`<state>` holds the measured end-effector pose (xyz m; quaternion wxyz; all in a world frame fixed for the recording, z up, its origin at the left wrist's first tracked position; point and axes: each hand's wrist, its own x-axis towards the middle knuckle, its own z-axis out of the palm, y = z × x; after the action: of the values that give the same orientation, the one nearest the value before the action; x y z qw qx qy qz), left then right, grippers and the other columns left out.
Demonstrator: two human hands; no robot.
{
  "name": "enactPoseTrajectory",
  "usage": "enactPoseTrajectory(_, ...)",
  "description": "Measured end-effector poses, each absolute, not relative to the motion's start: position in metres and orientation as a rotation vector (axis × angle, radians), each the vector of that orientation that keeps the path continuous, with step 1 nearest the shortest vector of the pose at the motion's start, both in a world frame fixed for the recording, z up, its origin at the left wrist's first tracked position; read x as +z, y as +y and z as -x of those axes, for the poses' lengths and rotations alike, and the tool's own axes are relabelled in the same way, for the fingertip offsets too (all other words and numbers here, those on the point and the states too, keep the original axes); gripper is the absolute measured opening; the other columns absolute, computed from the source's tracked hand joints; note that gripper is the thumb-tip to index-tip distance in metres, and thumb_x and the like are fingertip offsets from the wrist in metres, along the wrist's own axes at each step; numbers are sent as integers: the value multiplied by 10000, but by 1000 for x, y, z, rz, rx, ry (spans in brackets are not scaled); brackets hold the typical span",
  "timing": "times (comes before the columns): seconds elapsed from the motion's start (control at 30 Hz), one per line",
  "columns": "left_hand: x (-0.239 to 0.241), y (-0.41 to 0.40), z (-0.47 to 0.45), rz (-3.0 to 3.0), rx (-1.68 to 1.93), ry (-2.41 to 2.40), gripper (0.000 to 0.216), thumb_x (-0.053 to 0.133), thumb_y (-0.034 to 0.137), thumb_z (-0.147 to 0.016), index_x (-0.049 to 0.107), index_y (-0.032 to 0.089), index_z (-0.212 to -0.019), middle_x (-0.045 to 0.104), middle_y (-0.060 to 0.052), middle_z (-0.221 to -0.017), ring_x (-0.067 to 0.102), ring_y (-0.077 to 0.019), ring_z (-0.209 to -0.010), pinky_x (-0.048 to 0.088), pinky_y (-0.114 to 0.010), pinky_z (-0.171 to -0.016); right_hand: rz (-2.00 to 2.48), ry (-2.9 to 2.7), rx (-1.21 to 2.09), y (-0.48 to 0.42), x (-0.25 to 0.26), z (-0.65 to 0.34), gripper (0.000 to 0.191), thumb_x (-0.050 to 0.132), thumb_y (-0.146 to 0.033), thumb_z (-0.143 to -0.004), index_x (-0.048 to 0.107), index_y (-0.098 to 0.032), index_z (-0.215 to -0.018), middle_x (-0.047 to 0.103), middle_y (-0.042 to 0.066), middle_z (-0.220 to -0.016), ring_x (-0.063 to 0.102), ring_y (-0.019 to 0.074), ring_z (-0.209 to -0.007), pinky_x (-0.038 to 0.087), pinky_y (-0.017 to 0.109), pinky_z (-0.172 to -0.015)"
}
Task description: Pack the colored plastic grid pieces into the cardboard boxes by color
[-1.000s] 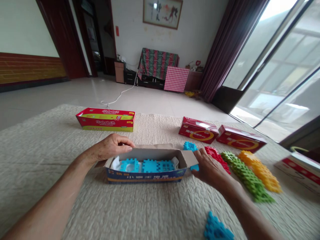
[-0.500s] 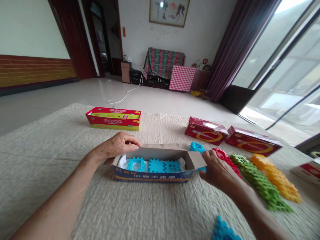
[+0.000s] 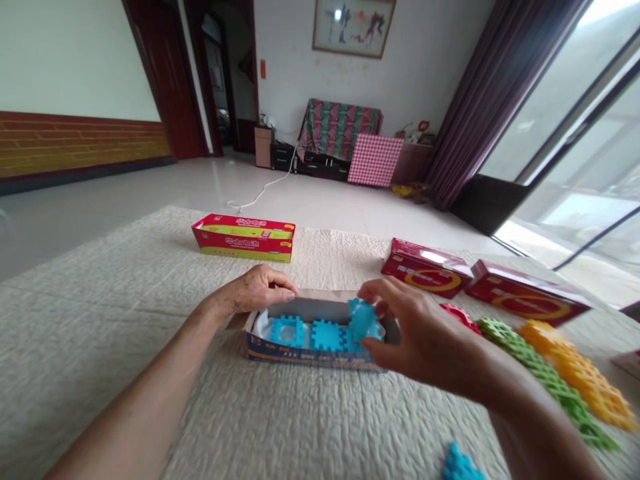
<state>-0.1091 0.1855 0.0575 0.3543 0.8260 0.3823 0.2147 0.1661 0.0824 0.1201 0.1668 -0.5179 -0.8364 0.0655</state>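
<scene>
An open blue cardboard box [image 3: 305, 356] lies on the quilted cream cloth [image 3: 150, 320] in front of me. Blue plastic grid tiles [image 3: 300, 332] lie flat inside it. My left hand [image 3: 255, 290] rests on the box's far left rim, fingers curled over the edge. My right hand [image 3: 417, 337] hovers over the box's right end and pinches a blue tile [image 3: 364, 322] between thumb and fingers, tilted on edge.
A red and yellow box [image 3: 244, 238] lies further back on the left. Two red boxes [image 3: 427, 268] [image 3: 525, 293] lie at the right. Red [image 3: 457, 315], green [image 3: 540, 373] and orange [image 3: 580, 373] tile rows run along the right. Another blue tile [image 3: 460, 465] lies near the front edge.
My right hand rose from beside the box's right flap, carrying a blue tile, and moved left over the box. My view shifted left. The left hand stayed on the rim.
</scene>
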Motion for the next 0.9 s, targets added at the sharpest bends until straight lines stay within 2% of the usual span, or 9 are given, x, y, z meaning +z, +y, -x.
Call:
enactPoseTrajectory(0.23, 58, 184, 108, -2115, 566, 994, 246, 579, 298, -781, 748, 165, -898, 734, -41, -844, 645, -178, -792, 473, -260, -706, 1439, -2527, 181, 99, 98, -135, 396, 583, -240, -665, 560, -192, -1057, 623, 71, -974, 578, 158, -764, 381, 266, -623)
enactPoseTrajectory(0.47, 58, 185, 108, -2112, 556, 997, 249, 579, 296, -775, 748, 162, -900, 731, -37, -847, 636, -176, -789, 470, -262, -708, 1521, -2426, 166, 97, 102, -138, 375, 626, -294, -688, 563, -190, -1043, 616, 76, -1006, 590, 164, -750, 433, 289, -650)
enactPoseTrajectory(0.7, 57, 186, 108, -2152, 570, 985, 243, 580, 309, -778, 745, 164, -882, 731, -38, -837, 636, -184, -794, 470, -274, -731, 1609, -2141, -143, 101, 115, -219, 167, 550, -348, -803, 618, -207, -861, 668, 66, -849, 617, 185, -743, 463, 315, -654)
enactPoseTrajectory(0.8, 56, 187, 108, -2166, 561, 994, 246, 576, 334, -788, 741, 183, -890, 732, -30, -845, 641, -188, -814, 477, -282, -757, 1778, -2107, -204, 106, 103, -261, 136, 557, -310, -786, 634, -211, -840, 674, 54, -812, 617, 182, -715, 459, 312, -643)
enactPoseTrajectory(0.9, 55, 187, 108, -2174, 546, 1027, 246, 568, 347, -799, 739, 201, -900, 732, -25, -860, 645, -189, -832, 484, -283, -774, 1899, -2204, -80, 109, 84, -284, 183, 588, -232, -727, 646, -207, -899, 677, 54, -865, 617, 181, -735, 454, 302, -648)
